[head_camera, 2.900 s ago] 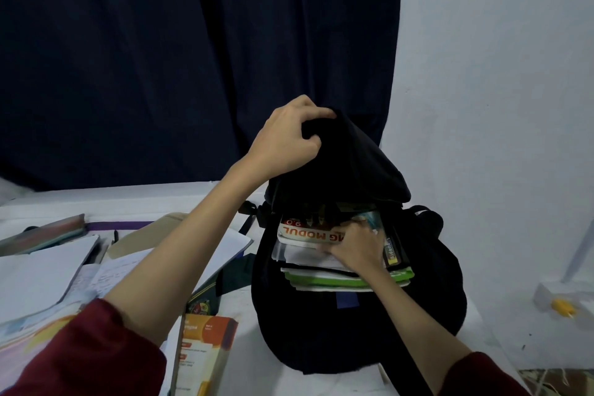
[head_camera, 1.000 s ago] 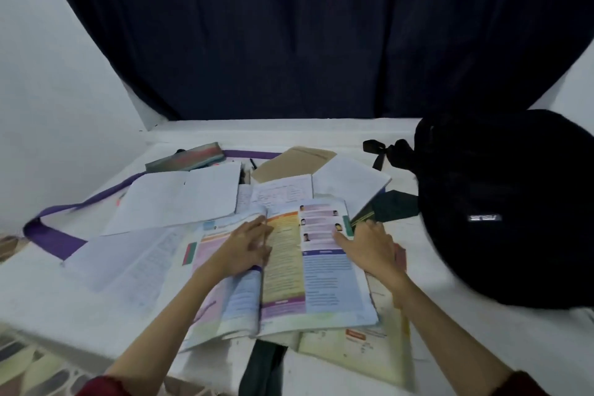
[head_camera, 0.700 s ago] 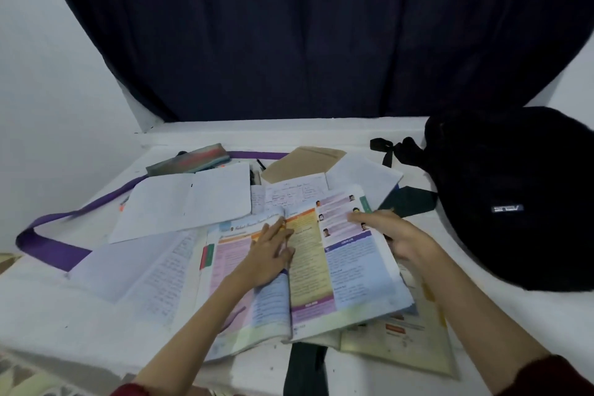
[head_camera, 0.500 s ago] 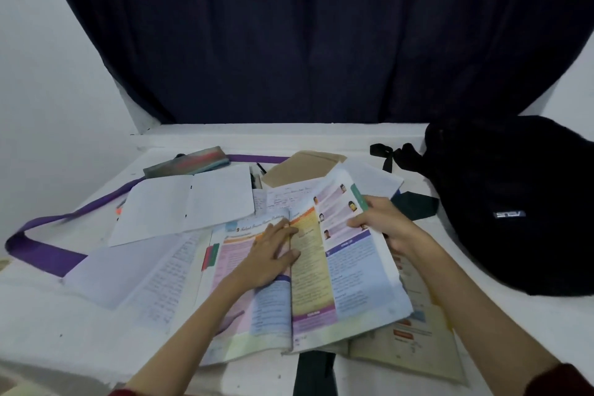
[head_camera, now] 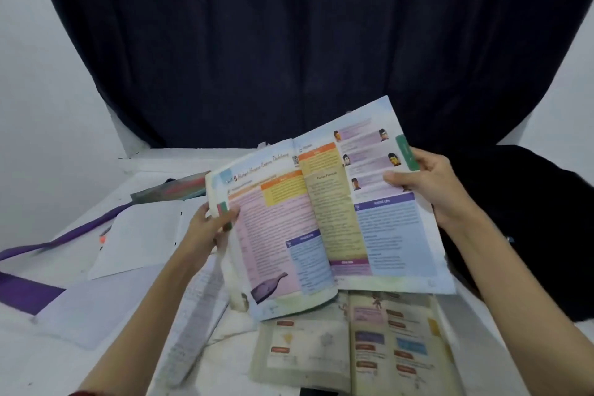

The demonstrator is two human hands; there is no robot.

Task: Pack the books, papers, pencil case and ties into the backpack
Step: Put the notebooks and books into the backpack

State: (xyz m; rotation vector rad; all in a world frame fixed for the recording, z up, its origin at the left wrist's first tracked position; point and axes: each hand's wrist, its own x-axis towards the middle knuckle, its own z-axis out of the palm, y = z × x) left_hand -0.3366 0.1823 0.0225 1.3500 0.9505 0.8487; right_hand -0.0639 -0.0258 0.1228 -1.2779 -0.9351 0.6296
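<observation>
Head view: both hands hold an open textbook (head_camera: 324, 212) lifted off the surface (head_camera: 48, 347), left hand (head_camera: 209, 228) with its grip closed on the left page edge, right hand (head_camera: 427, 183) pinching the right edge, probably to fold it shut for packing. Black backpack (head_camera: 530, 235) sits just right; another open book (head_camera: 353, 344) lies underneath.

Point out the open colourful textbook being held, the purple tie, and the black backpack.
Open colourful textbook (head_camera: 324, 219), head view: near its centre fold.
Purple fabric tie (head_camera: 25, 296), head view: wide end at the left edge.
Black fabric backpack (head_camera: 530, 219), head view: front panel, right of the forearm.
</observation>
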